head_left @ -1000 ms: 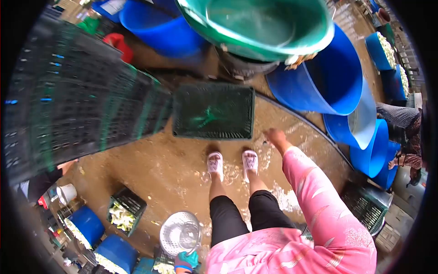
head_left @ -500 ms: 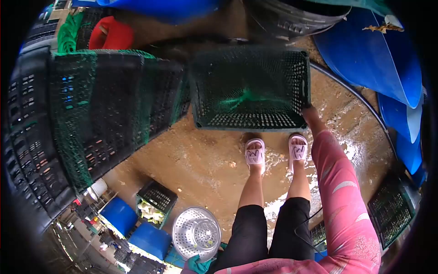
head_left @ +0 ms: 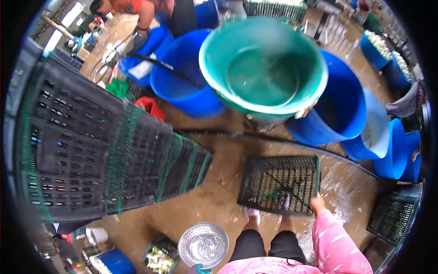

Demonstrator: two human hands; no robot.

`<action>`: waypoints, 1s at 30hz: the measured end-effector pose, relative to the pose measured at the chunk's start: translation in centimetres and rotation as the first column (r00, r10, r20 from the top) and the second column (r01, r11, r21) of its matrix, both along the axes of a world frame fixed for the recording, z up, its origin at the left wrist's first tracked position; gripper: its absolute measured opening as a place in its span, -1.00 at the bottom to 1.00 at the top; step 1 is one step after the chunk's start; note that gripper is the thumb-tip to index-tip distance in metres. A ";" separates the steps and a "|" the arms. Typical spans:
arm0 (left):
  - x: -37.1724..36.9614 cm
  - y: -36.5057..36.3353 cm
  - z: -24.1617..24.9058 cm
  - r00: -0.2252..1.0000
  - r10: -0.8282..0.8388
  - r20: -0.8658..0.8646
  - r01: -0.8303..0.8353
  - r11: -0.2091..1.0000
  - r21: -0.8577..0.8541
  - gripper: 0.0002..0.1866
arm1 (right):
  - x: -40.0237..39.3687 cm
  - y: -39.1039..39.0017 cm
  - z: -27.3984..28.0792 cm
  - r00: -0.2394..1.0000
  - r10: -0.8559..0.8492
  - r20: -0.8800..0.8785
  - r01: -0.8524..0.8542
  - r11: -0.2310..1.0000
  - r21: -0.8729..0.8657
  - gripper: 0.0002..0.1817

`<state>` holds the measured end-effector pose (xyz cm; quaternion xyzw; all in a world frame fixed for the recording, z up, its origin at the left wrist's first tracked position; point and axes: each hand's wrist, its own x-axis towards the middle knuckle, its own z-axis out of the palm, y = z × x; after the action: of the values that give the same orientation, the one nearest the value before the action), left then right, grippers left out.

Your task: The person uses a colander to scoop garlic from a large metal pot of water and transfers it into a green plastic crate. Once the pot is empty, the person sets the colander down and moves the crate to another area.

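My right hand [head_left: 318, 204] is closed on the right rim of a dark green-black perforated plastic crate [head_left: 253, 182]. The crate is in front of my legs and partly covers my feet; a bit of green netting shows at its bottom. At the lower edge, my left hand [head_left: 200, 269], in a teal glove, is mostly cut off and grips the near rim of a round metal colander [head_left: 186, 253]. A few small pale-green scraps lie in the colander.
A large green tub [head_left: 214, 80] stands ahead, with blue tubs [head_left: 182, 93] around it. Stacked black crates with green netting [head_left: 82, 160] line the left. A hose [head_left: 246, 135] crosses the wet floor. A small crate of pale vegetables [head_left: 159, 260] is lower left. Another person [head_left: 146, 18] bends at top left.
The view has tilted up, bringing in the green tub, more blue tubs and the other person. The crate, still in my right hand, now appears lower and over my feet.
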<state>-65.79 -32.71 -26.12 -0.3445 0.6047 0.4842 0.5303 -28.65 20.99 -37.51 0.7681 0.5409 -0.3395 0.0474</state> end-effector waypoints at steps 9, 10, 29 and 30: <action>-5.1 12.8 4.3 0.329 -0.918 -0.222 0.897 0.377 -0.232 -0.70 | 19.6 -17.7 13.6 0.444 0.742 0.502 -0.503 0.671 -0.546 -0.67; -5.0 13.7 4.6 0.307 -0.921 -0.239 0.904 0.360 -0.228 -0.70 | 21.2 -19.0 13.8 0.479 0.718 0.505 -0.474 0.695 -0.540 -0.69; 20.7 38.2 17.1 -0.086 -0.932 -0.352 0.996 -0.092 0.001 -0.70 | 30.7 -53.6 14.9 0.554 -0.763 0.334 0.828 0.461 -0.321 -0.66; 22.6 39.6 17.5 -0.113 -0.924 -0.366 0.992 -0.125 0.010 -0.70 | 30.8 -54.5 14.4 0.432 -0.832 0.348 0.893 0.340 -0.296 -0.66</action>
<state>-43.18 6.90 -8.64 0.3547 0.6411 0.0519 0.6786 2.16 -33.49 -23.14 0.9247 -0.0443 -0.3717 0.0688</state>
